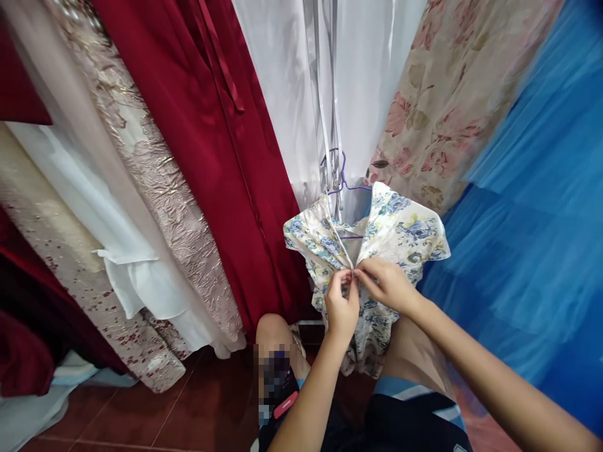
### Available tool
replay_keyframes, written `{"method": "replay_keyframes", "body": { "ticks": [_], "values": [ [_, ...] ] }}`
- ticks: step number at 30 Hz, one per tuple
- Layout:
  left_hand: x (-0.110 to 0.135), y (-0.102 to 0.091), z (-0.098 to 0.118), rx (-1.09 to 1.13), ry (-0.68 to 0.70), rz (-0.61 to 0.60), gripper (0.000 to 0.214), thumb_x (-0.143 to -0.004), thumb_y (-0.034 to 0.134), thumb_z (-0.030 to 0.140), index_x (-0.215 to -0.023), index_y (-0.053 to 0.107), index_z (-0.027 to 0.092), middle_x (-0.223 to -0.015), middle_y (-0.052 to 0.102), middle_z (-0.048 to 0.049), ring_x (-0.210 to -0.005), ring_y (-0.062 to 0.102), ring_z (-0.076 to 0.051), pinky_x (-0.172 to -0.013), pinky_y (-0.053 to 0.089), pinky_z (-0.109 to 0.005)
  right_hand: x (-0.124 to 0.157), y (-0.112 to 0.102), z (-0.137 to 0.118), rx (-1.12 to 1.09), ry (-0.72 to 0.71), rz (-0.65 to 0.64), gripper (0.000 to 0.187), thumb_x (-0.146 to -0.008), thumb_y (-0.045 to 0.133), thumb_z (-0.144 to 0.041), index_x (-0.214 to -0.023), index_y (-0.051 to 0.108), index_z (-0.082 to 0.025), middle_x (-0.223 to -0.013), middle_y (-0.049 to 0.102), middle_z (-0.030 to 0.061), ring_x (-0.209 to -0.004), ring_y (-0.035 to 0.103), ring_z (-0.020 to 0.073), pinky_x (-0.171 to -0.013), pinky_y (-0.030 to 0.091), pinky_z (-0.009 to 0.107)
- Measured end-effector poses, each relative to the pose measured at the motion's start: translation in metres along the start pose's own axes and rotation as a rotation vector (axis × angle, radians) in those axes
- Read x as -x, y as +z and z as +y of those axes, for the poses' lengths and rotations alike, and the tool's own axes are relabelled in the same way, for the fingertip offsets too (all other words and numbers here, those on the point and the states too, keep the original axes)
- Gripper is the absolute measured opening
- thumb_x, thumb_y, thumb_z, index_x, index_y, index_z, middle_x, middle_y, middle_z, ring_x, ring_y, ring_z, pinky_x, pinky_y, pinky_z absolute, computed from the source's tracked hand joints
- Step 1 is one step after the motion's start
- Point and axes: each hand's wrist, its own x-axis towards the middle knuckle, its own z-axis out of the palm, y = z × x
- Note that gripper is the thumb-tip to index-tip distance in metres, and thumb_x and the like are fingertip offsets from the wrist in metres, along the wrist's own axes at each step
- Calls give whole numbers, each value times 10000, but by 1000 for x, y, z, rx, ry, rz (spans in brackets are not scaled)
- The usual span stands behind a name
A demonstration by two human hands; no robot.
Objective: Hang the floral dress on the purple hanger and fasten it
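Note:
A white short-sleeved floral blouse (405,229) with blue and yellow flowers hangs on a thin purple hanger (344,179) in front of me. Its V-shaped neckline is open at the top, and the hanger's lower bar shows inside. At the bottom of that V, my left hand (342,304) pinches one front edge between thumb and fingers. My right hand (384,282) pinches the opposite edge, with its fingertips meeting the left ones. Whatever fastener may lie between the fingertips is too small and covered to make out. The blouse's lower part hangs between my knees.
Long garments hang close around: a dark red dress (198,157), white fabric (282,75), a pink floral dress (438,113) and blue tulle (518,251). Pale embroidered dresses (155,163) hang at the left. A phone-like object (282,383) rests by my thigh above red floor tiles (188,402).

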Motion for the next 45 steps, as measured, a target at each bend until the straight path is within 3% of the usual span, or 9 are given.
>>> {"method": "replay_keyframes", "body": {
  "ticks": [7,12,17,23,27,30,32,35,45],
  "values": [
    [-15,-16,-3,-121,66,-198,77,-917,519,248,-858,539,203,-830,623,-39,-774,616,-162,-728,492,-269,-33,-14,32,19,-99,110,218,-972,433,-312,-863,594,-213,-789,605,80,-817,516,242,-753,418,357],
    [-31,-35,8,-425,149,-423,79,-895,497,187,-821,513,205,-858,607,-47,-750,602,-174,-677,461,-275,-78,-33,45,125,-93,198,241,-972,426,-328,-849,601,-215,-803,603,75,-841,527,241,-756,404,341],
    [-38,-46,31,-687,249,-596,96,-888,460,142,-881,541,194,-871,597,-83,-729,597,-208,-641,434,-307,-115,-53,44,194,-58,343,210,-957,433,-295,-856,595,-207,-868,616,87,-876,541,239,-743,384,321],
    [-30,-44,31,-639,326,-744,150,-883,461,117,-919,587,190,-913,617,-84,-777,612,-218,-697,474,-321,-126,-59,31,174,62,483,199,-944,428,-293,-809,546,-204,-806,609,72,-742,527,213,-648,328,299],
    [-70,-47,38,-352,383,-507,188,-928,490,237,-1062,622,232,-1119,620,-77,-928,613,-207,-854,485,-336,-121,-58,22,20,198,529,220,-904,466,-325,-719,492,-208,-654,541,28,-612,457,175,-587,293,289],
    [-124,-48,57,-201,453,-241,317,-941,468,255,-1239,576,247,-1264,570,-92,-981,601,-203,-900,465,-342,-119,-55,16,-369,338,510,248,-835,527,-332,-631,465,-207,-573,466,-8,-547,400,137,-533,284,270],
    [-159,-44,67,-163,510,-210,324,-937,487,265,-1245,582,240,-1262,582,-85,-1039,583,-213,-929,435,-335,-119,-50,12,-735,440,455,239,-781,570,-317,-602,461,-204,-551,416,-29,-496,337,107,-482,244,256],
    [-195,-38,73,-246,540,-317,187,-931,505,269,-922,672,187,-910,657,-58,-849,595,-203,-843,428,-306,-121,-41,11,-1173,533,406,188,-707,634,-280,-619,494,-190,-557,398,-46,-456,277,75,-439,183,239],
    [-202,-44,74,-470,492,-214,209,-941,485,265,-825,634,176,-777,657,-28,-716,587,-164,-706,409,-255,-113,-6,13,-1295,500,522,263,-659,694,-284,-545,478,-188,-457,377,-70,-403,262,56,-416,166,230]
  ]
}}
